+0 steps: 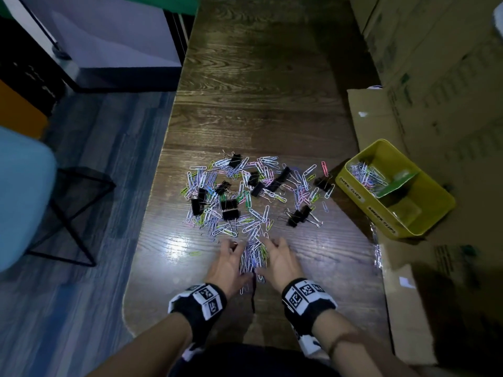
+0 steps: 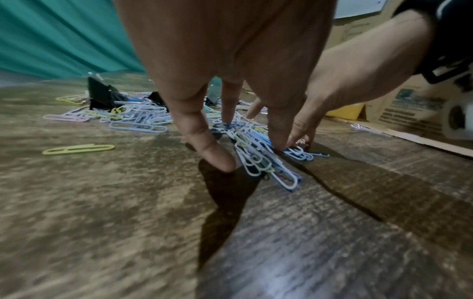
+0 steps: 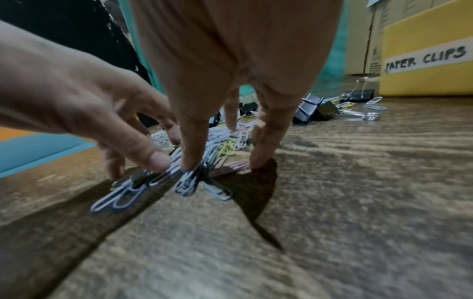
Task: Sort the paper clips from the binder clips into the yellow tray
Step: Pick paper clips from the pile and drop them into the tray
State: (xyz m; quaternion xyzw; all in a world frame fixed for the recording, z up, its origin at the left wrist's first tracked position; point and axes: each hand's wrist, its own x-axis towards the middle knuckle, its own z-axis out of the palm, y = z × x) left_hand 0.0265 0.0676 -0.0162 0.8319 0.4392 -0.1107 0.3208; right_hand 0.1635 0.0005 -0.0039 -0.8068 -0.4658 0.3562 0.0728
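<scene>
A mixed pile of coloured paper clips (image 1: 250, 186) and black binder clips (image 1: 297, 215) lies in the middle of the dark wooden table (image 1: 258, 91). Nearer me, my left hand (image 1: 231, 261) and right hand (image 1: 277, 258) stand on either side of a gathered bunch of paper clips (image 1: 254, 257). Their straight fingers point down and press the bunch together from both sides. The wrist views show the bunch (image 2: 258, 159) (image 3: 189, 180) squeezed between the fingertips of both hands. The yellow tray (image 1: 381, 210) stands at the right, with paper clips (image 1: 367, 175) in its far compartment, labelled PAPER CLIPS (image 3: 424, 58).
Cardboard boxes (image 1: 435, 77) line the table's right side, and flat cardboard (image 1: 402, 308) lies under and in front of the tray. One green paper clip (image 2: 76, 148) lies alone left of my left hand. The table's left edge (image 1: 152, 213) drops to the floor beside a blue chair (image 1: 21, 191).
</scene>
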